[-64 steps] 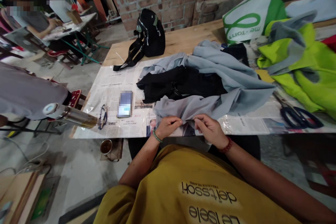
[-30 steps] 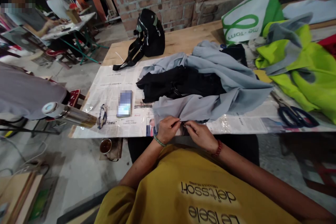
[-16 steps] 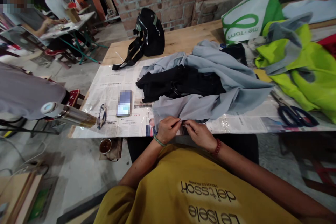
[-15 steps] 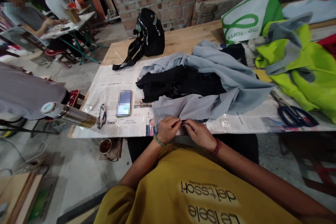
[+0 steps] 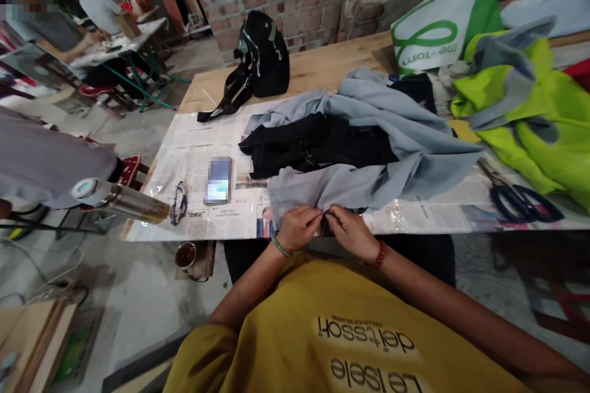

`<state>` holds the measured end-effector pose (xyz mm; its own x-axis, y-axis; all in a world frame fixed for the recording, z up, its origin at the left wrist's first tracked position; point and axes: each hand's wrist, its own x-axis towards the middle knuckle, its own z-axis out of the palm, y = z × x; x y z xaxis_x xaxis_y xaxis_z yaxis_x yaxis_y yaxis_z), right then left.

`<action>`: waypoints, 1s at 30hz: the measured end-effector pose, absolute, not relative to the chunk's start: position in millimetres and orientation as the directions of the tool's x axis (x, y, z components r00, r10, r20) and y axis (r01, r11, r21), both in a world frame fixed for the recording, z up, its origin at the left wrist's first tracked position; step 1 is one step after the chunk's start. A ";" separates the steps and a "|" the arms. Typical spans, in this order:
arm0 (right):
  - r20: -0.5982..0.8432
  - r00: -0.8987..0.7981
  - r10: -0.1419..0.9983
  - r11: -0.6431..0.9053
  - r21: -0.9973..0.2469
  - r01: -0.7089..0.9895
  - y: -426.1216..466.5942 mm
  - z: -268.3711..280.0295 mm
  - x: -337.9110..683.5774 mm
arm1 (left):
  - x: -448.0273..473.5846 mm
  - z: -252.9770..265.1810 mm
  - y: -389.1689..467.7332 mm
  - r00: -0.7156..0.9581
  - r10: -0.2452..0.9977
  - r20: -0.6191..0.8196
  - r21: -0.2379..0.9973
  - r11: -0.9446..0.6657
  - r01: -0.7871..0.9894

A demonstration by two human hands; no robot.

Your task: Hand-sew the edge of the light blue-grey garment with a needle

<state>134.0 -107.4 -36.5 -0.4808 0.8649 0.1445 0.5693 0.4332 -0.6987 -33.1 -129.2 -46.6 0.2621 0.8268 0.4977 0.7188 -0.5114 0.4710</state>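
Along the table's front edge, my left hand (image 5: 298, 228) is closed in a pinch at the near edge of a grey cloth (image 5: 341, 187), where creases run toward the fingertips. Almost touching it, my right hand (image 5: 354, 233) pinches too; whatever small thing is between its fingers is hidden. The grey cloth lies bunched and wraps around a black garment (image 5: 318, 144) in the middle of the newspaper-covered table. Large dark-handled scissors (image 5: 520, 199) rest to the right. A phone (image 5: 218, 181) and a pair of glasses (image 5: 179, 202) lie to the left.
A steel flask (image 5: 122, 199) is at the left table edge, with a metal cup (image 5: 185, 255) lower down. Behind stand a black bag (image 5: 265, 55) and a white-green bag (image 5: 447, 24). Yellow-green clothing (image 5: 530, 116) fills the right side. Other people sit at the far left.
My hands stay pinched at the cloth's edge, with the fingertips shifted slightly to the right and the right fingers tilted a little higher. The view has moved slightly; the other table items look unchanged.
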 end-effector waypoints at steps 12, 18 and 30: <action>0.133 -0.479 0.868 0.387 -0.786 0.482 -117.5 -27.6 148.8 | -33.3 -44.9 -128.0 0.182 0.841 0.509 0.580 -0.491 0.650; 0.145 -0.544 0.827 0.466 -0.718 0.517 -113.1 -29.0 142.0 | -33.6 -45.5 -128.0 0.187 0.844 0.503 0.579 -0.489 0.652; 0.232 -0.423 0.876 0.459 -0.671 0.582 -105.7 -35.1 134.3 | -35.2 -45.2 -127.0 0.271 0.816 0.511 0.528 -0.547 0.650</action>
<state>134.3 -105.7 -35.1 -0.4230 0.8758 0.2323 0.5818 0.4591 -0.6713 -35.2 -127.0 -45.2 0.2712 0.8157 0.5110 0.6503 -0.5467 0.5275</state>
